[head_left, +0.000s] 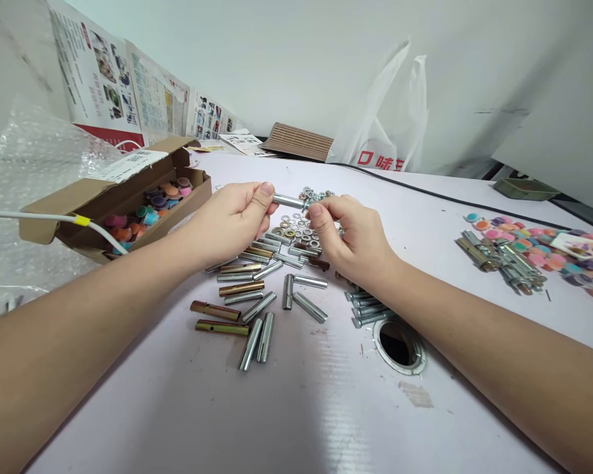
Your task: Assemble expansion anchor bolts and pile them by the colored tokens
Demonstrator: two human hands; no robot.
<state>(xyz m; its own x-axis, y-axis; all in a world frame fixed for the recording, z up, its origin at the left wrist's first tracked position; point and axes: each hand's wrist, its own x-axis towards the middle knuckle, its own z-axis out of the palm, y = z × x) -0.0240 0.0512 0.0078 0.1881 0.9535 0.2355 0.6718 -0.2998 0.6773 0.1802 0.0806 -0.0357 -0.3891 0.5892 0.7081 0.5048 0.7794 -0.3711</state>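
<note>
one slim, silver, cylindrical metal rod (289, 201): slightly tilting above the pale, smooth tabletop (178, 415). left bare hand (240, 214): fingers are pinching its left end. right bare hand (356, 234): fingers are pinching small silver metal fittings (305, 205) at its other end. handling judgement: firm left, lighter right fingers are probably aligning best.

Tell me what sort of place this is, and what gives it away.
Probably a small hardware workshop: many loose metal sleeves and washers lie spread on a white tabletop, near an open cardboard box of small coloured pieces.
</note>
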